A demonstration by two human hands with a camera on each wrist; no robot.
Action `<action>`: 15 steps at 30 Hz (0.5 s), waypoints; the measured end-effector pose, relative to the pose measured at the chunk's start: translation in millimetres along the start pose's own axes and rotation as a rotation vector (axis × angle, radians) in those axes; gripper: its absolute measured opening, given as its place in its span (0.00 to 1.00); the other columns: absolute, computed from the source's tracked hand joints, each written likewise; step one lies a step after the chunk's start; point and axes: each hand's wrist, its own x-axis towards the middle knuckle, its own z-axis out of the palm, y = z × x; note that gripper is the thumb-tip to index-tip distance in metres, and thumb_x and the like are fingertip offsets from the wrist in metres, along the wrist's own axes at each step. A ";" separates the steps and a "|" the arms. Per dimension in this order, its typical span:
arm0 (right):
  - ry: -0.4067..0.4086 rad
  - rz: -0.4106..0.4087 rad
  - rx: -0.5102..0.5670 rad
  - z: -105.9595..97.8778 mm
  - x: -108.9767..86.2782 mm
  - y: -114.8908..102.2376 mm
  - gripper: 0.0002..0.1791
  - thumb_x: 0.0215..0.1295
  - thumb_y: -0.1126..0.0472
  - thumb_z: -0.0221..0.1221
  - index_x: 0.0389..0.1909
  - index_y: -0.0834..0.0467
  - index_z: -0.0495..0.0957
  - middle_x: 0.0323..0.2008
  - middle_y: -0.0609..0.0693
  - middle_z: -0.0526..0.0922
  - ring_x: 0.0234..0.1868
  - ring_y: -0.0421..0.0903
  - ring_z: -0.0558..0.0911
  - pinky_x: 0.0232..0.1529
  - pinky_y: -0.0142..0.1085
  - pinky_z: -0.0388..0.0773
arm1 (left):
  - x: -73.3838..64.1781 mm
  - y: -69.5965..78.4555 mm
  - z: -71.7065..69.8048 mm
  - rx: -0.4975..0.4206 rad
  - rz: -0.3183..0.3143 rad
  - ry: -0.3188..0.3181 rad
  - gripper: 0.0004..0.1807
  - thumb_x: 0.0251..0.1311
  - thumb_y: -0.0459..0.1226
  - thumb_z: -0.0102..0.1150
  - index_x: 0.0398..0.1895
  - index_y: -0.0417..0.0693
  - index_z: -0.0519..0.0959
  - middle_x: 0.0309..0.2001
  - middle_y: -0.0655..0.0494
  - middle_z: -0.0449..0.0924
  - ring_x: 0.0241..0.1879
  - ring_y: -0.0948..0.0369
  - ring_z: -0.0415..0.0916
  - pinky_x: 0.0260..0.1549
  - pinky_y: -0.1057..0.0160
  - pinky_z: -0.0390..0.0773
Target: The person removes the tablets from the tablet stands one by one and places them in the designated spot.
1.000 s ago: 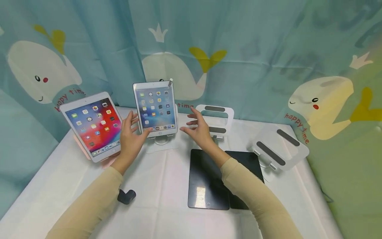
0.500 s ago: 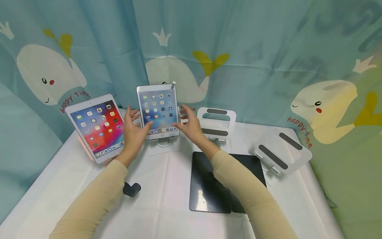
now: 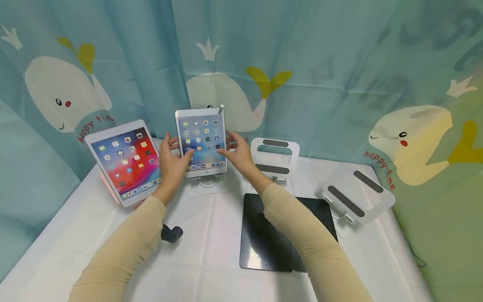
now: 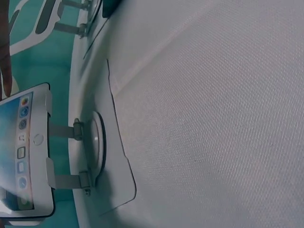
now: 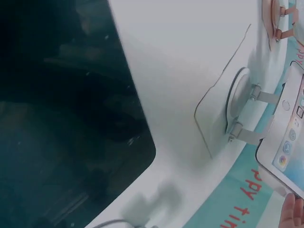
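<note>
A white tablet [image 3: 202,136] with a lit screen of app icons leans on a white tablet stand [image 3: 208,187], its lower edge in the stand's two hooks [image 4: 50,173]. My left hand [image 3: 172,165] holds the left side, thumb over the screen and fingers at the edge. On the opposite side my right hand [image 3: 241,157] grips it the same way, fingers partly hidden behind. Right-hand fingertips [image 5: 290,209] show at the tablet's edge in the right wrist view. A small sticker tab [image 3: 221,109] sits at the top right corner.
Another lit tablet [image 3: 128,161] leans on a pink stand [image 3: 108,186] at left. Two white stands [image 3: 273,170] without tablets stand to the right. Two dark tablets [image 3: 260,239] lie flat under my right forearm. A small black object [image 3: 171,234] lies by my left sleeve.
My right hand has moved left from beside the tablet to its right edge, thumb now over the screen. My left hand has closed in on the left edge. The view has shifted slightly.
</note>
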 end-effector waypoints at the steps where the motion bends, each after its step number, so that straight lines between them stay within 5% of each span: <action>1: -0.004 0.023 0.040 0.5 -0.1 -0.6 0.38 0.56 0.61 0.67 0.68 0.55 0.63 0.53 0.56 0.74 0.48 0.49 0.77 0.44 0.38 0.77 | -0.1 -0.5 0.9 -0.002 0.004 0.006 0.43 0.57 0.37 0.64 0.72 0.43 0.51 0.63 0.47 0.64 0.60 0.54 0.65 0.57 0.55 0.72; 7: 0.002 0.165 0.299 3.4 -1.5 -5.8 0.36 0.57 0.63 0.66 0.67 0.53 0.65 0.56 0.55 0.70 0.45 0.44 0.70 0.41 0.31 0.71 | 0.9 3.5 4.5 -0.057 -0.039 0.037 0.38 0.56 0.37 0.64 0.69 0.42 0.58 0.60 0.47 0.66 0.57 0.54 0.66 0.55 0.57 0.72; 15: 0.006 0.202 0.377 2.9 -3.3 -9.4 0.34 0.58 0.68 0.64 0.65 0.55 0.65 0.53 0.56 0.69 0.44 0.45 0.73 0.44 0.35 0.74 | 0.2 7.0 5.9 -0.001 -0.036 0.014 0.36 0.54 0.38 0.66 0.65 0.41 0.63 0.57 0.42 0.63 0.54 0.51 0.64 0.53 0.56 0.67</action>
